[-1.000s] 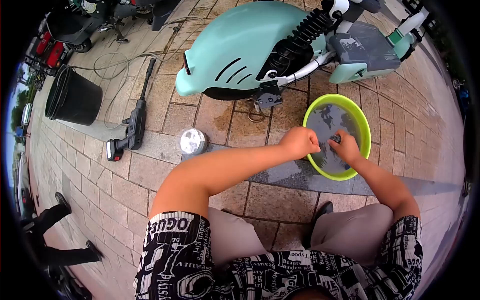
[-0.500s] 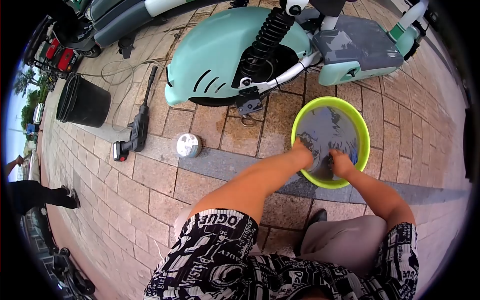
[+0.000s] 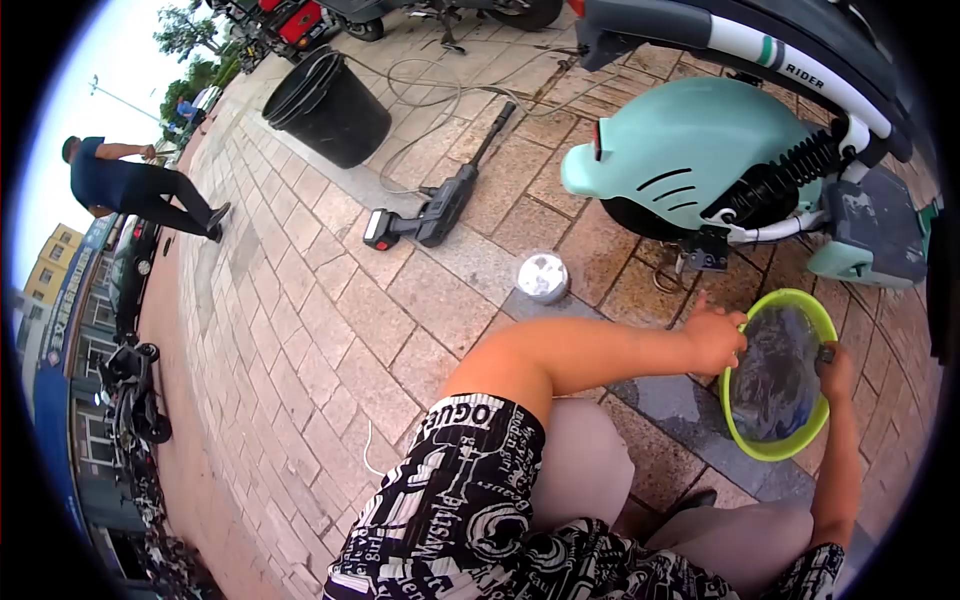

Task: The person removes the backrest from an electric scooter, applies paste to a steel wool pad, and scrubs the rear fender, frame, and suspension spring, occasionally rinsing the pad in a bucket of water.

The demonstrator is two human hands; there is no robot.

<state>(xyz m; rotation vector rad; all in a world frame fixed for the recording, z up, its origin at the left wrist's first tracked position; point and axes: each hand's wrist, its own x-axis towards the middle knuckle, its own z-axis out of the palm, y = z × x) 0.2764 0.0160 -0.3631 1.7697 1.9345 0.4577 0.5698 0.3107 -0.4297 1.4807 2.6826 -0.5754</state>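
A yellow-green basin point(image 3: 738, 432) stands on the paving at the right, with murky grey water point(image 3: 775, 375) in it. At its left rim, my left hand point(image 3: 712, 338) has its fingers curled over the edge. My right hand point(image 3: 838, 375) is at the opposite rim, closed around a small dark thing point(image 3: 825, 354) whose kind I cannot make out. Just beyond the basin is a mint-green scooter point(image 3: 700, 150) with a grey footboard. A clear round tub with a whitish top point(image 3: 542, 275) sits left of my left forearm.
A cordless pressure washer point(image 3: 435, 212) lies on the bricks, its hose point(image 3: 455, 88) looping behind it. Near it stands a black bucket point(image 3: 345, 115). A person point(image 3: 140, 180) in dark clothes walks at the far left, by parked motorbikes point(image 3: 135, 385).
The view has swung left, so everything sits further right. Both hands have come up out of the water to the basin's rims, the right one still with something dark.
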